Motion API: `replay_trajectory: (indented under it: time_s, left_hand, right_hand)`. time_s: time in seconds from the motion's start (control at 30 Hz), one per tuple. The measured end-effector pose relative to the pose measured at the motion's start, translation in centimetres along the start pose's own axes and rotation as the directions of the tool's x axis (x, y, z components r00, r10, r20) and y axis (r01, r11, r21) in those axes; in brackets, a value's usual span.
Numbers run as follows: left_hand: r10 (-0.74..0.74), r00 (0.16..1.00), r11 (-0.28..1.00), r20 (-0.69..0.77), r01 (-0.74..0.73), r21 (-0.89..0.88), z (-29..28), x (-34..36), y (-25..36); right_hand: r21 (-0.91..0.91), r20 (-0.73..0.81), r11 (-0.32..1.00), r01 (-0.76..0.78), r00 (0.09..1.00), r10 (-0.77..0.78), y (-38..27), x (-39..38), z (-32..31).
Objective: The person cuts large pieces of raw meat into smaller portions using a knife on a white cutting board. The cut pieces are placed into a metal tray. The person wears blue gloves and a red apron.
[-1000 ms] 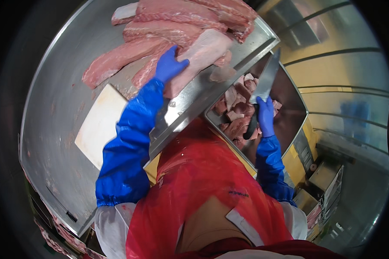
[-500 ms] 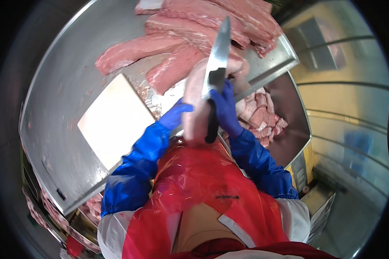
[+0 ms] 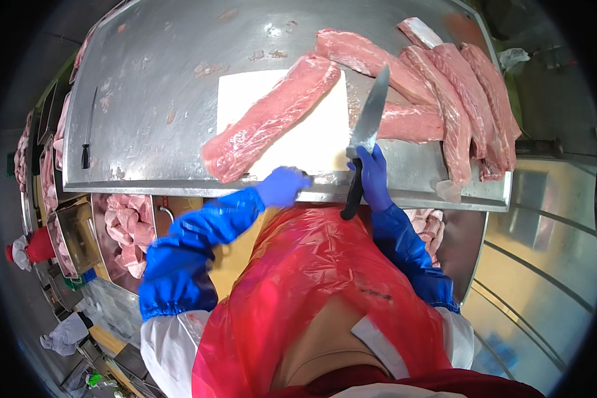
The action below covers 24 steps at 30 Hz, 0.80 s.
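Note:
My right hand (image 3: 376, 179), in a blue glove, grips a large knife (image 3: 371, 113) by its black handle. The blade points away from me over the table's near edge. My left hand (image 3: 280, 188), also gloved in blue, hovers by the near edge of a white cutting board (image 3: 335, 126). Its fingers look curled, but motion smears them. Across the board lies a long pink pork loin (image 3: 272, 119), slanting from near left to far right, with its near end over the board's corner. Neither hand touches it.
Several more loins (image 3: 444, 86) lie at the right of the steel table (image 3: 172, 86). A thin sharpening steel (image 3: 86, 149) rests at the left. Below the near edge stand bins of meat chunks, left (image 3: 127, 225) and right (image 3: 426, 229). Two people (image 3: 40, 247) are at far left.
The view has turned, with the board now before me. The pale piece of meat has left my hands. A loin now lies on the bare board. My right hand still holds the knife.

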State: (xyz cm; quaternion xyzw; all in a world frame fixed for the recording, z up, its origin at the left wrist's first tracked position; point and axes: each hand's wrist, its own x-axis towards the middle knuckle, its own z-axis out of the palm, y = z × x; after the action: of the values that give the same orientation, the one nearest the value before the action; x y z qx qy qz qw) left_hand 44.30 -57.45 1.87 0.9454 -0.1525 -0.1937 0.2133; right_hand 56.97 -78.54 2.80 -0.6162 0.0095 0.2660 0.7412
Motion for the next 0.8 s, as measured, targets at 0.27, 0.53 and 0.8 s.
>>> replay_trajectory:
  time_s: [0.27, 0.53, 0.8]
  left_hand:
    - [-0.545, 0.564, 0.81, -0.62, 0.545, -0.217, -4.4, -7.1, -8.3]
    - [-0.638, 0.561, 0.733, -0.527, 0.652, -0.193, -4.2, -5.3, -8.0]
    - [-0.688, 0.54, 0.693, -0.485, 0.688, -0.217, -4.6, -4.1, -7.5]
  right_hand:
    - [-0.746, 0.158, 0.634, 0.202, 0.979, -0.126, 1.7, -1.8, 4.2]
    - [-0.707, 0.69, -0.111, 0.698, 0.648, -0.322, 0.6, 6.0, 12.9]
    - [-0.748, 0.639, 0.157, 0.645, 0.764, -0.091, 4.4, 4.2, 5.7]
